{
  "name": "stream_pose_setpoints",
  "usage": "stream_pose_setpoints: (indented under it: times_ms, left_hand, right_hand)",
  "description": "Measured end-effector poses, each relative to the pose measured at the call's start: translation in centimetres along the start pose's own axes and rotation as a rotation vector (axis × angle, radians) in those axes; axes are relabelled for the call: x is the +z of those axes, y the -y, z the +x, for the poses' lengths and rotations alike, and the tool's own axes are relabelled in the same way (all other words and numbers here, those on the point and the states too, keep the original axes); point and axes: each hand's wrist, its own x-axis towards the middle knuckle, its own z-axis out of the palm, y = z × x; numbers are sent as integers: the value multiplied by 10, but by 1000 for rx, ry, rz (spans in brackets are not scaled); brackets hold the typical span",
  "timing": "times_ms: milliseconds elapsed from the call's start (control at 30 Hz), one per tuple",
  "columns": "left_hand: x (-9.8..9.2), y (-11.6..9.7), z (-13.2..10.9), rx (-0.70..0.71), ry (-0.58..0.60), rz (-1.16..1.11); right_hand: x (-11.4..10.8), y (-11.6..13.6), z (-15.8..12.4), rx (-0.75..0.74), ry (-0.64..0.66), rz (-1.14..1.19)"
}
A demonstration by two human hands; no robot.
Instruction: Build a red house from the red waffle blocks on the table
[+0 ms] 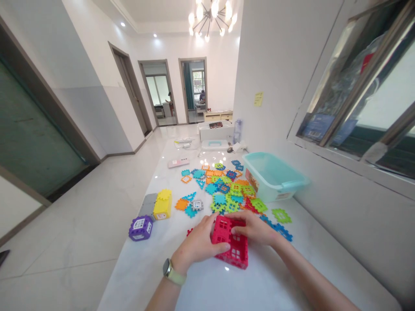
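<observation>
A red block cube (231, 242), built of interlocking window panels, rests on the white table (227, 285) in front of me. My left hand (197, 244) grips its left side, thumb along the front face. My right hand (254, 226) presses on its top and right side, fingers curled over the upper panel. A watch sits on my left wrist. Just beyond lies a spread of loose colourful block pieces (223, 188).
A yellow block cube (162, 204), a grey one (148, 204) and a purple one (140, 227) stand at the table's left edge. A teal plastic bin (275, 175) sits by the right wall. Boxes and a pink flat item (178, 163) lie further back.
</observation>
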Motion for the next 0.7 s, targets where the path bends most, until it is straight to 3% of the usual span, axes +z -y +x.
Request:
stream_pose_setpoints:
  times_ms: [167, 267, 433, 600, 700]
  left_hand:
    - [4, 7, 3, 171, 150, 10]
    - [7, 5, 4, 188, 171, 37]
    - [11, 0, 4, 169, 104, 37]
    - [10, 6, -2, 86, -19, 35]
    - [4, 15, -4, -5, -83, 77]
  right_hand:
    - [-3, 3, -1, -11, 72, 12]
    - [1, 2, 0, -11, 53, -36]
    - [-1, 0, 0, -29, -3, -118]
    - [-28, 1, -10, 33, -184, -351]
    - [-36, -4, -14, 82, -137, -530]
